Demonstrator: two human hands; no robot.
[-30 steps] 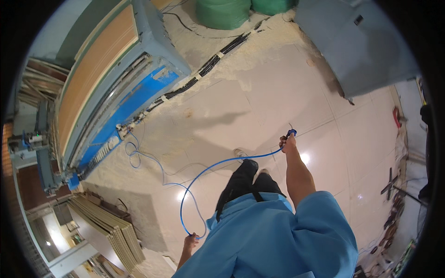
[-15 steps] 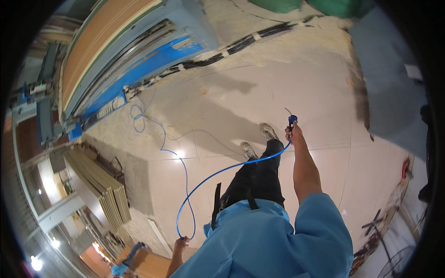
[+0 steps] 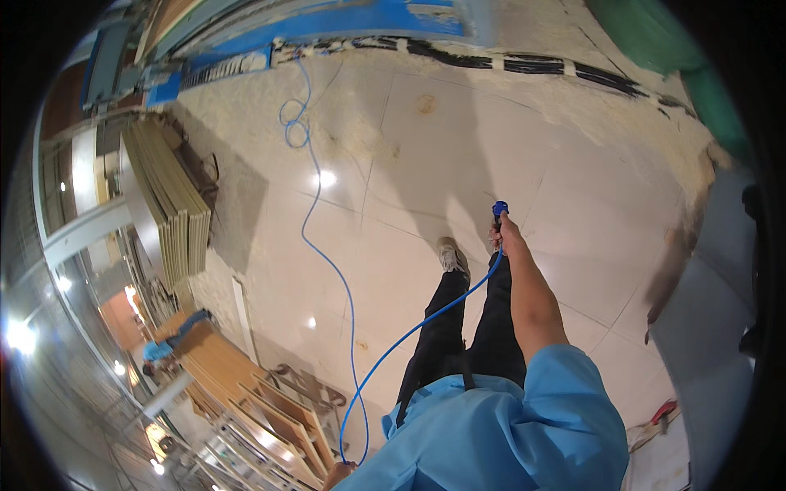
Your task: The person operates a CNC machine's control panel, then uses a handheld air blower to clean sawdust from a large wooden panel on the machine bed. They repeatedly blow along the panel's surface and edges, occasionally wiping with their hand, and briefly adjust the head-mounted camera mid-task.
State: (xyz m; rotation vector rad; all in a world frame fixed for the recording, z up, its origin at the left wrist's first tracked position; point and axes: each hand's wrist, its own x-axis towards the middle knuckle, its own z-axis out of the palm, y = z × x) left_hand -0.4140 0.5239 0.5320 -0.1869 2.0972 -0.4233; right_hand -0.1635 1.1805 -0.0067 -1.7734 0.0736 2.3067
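My right hand (image 3: 509,235) is out in front of me at knee height in the picture, closed around a blue air blow gun (image 3: 500,209) with a thin nozzle. From the gun's lower end a blue air hose (image 3: 426,318) runs back towards me. It passes through my left hand (image 3: 339,472) at the lower edge, whose fingers are closed on a bend of the hose, partly hidden by my sleeve. From there the hose crosses itself and trails over the floor to a small coil near a blue machine.
The blue machine (image 3: 344,26) stands along the far side, with black cables (image 3: 532,65) on the dusty floor (image 3: 565,196). Left are stacked panels (image 3: 176,214) and wooden boards (image 3: 225,358), with another person (image 3: 159,350) beside them. Green bags (image 3: 647,37) lie far right, near a grey panel (image 3: 704,270).
My body and view have turned to the right, so the machine and panels sit differently in the picture. My feet have shifted. Both hands keep their hold on gun and hose.
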